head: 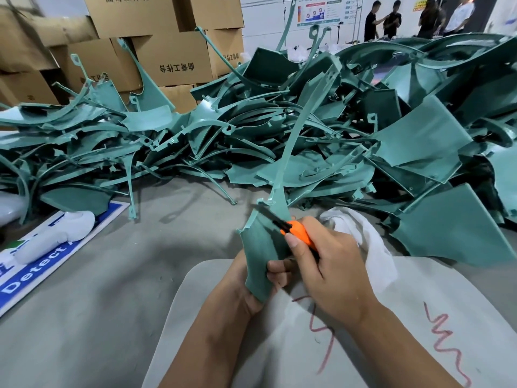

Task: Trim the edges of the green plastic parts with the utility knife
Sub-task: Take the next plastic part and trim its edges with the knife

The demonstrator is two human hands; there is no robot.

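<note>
My left hand (251, 284) grips the lower end of a green plastic part (258, 247), a curved panel whose thin arm rises toward the pile. My right hand (327, 264) holds an orange utility knife (298, 232) with a black tip. The black tip lies against the part's upper edge. A large heap of similar green plastic parts (279, 130) covers the floor behind my hands.
A white sack (419, 317) with red marks lies under my forearms on the grey floor. A blue and white sign (36, 264) and a white object (56, 236) lie at left. Cardboard boxes (173, 57) stand behind the pile. Several people (419, 18) stand far back right.
</note>
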